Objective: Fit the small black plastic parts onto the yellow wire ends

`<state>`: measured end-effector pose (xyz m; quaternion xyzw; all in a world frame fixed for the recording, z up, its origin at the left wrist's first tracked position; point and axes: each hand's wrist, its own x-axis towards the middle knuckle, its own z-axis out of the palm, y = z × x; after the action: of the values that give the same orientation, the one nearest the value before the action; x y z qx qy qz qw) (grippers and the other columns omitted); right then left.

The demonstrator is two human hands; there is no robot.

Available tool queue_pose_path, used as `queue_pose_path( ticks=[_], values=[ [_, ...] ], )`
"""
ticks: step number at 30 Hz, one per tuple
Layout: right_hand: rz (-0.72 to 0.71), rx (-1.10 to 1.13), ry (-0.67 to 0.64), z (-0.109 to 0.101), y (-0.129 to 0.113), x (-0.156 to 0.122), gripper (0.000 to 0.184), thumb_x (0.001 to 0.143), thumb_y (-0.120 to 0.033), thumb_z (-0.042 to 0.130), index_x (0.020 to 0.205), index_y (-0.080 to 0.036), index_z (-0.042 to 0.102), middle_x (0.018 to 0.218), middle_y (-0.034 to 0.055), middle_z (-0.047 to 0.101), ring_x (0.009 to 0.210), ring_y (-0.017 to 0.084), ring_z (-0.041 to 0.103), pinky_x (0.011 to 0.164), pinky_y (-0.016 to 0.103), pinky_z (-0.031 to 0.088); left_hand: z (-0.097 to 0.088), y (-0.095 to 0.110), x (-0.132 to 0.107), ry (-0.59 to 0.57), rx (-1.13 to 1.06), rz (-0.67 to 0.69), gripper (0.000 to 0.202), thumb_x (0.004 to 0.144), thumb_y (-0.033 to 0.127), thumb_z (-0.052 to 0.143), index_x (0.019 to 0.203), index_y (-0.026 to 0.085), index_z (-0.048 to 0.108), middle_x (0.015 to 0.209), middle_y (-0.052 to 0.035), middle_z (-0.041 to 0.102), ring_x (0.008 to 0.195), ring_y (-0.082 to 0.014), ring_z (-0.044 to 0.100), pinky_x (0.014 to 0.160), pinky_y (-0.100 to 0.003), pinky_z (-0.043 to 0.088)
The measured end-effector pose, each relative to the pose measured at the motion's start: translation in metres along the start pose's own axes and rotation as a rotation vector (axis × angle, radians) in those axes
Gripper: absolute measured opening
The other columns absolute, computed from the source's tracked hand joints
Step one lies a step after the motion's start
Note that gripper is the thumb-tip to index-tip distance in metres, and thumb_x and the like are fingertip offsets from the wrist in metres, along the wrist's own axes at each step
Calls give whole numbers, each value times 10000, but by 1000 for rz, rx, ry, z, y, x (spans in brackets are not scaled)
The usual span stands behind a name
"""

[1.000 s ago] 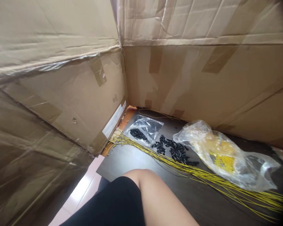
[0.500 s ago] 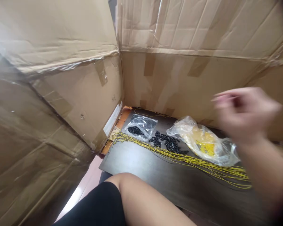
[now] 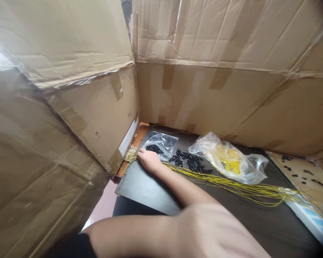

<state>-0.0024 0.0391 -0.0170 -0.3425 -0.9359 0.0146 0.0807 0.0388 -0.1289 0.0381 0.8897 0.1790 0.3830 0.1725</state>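
My right hand (image 3: 150, 160) is closed around the bundle of thin yellow wires (image 3: 218, 180) near its left end, at the table's left edge. The wires run to the right from under this hand. A blurred bare arm, with black clothing (image 3: 72, 247) at its left end, crosses the lower part of the view. My left hand (image 3: 201, 229) seems to be the smeared shape over my right forearm; its fingers do not show. Just beyond the right hand lies a clear bag (image 3: 168, 143) of small black parts. Loose black tube-like parts (image 3: 195, 163) lie behind the wires.
Behind the wires rests a clear plastic bag (image 3: 228, 161) with yellow pieces inside. Cardboard walls (image 3: 204, 96) stand at the left and back of the dark table (image 3: 148, 186). At the right, a white and blue box (image 3: 307, 211) and a brown board (image 3: 293, 168) with black bits show.
My right hand has moved from the raised right side down to the left end of the wires and closed on them. The bare arm in front has shifted. More of the right side shows.
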Motion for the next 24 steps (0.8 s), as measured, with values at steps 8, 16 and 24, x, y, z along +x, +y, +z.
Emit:
queue_pose_path(
  ticks=[8,16,24],
  values=[
    [45,70,66,13,7,-2,342,1073,-365,328,1237,-254,607,1148,65,629,885,176,654,706,267,448,-65,-61,-92,530,279,-576,178,980,213,547,872,197,687,863,-30,714,835,-156,669,772,-306,536],
    [17,118,129,19,10,-1,326,1066,-343,353,1052,-226,657,1068,64,630,806,165,632,663,265,410,-85,-89,-166,333,834,-832,290,958,345,575,1165,203,721,1265,-138,630,1182,-328,555,1037,-493,463],
    [-47,214,308,20,10,-10,298,1066,-309,331,1050,-189,603,1092,89,635,778,165,597,644,279,396,-78,-101,-179,288,811,-842,384,980,361,532,1256,131,667,1244,-133,676,1150,-307,589,1032,-468,482]
  ],
)
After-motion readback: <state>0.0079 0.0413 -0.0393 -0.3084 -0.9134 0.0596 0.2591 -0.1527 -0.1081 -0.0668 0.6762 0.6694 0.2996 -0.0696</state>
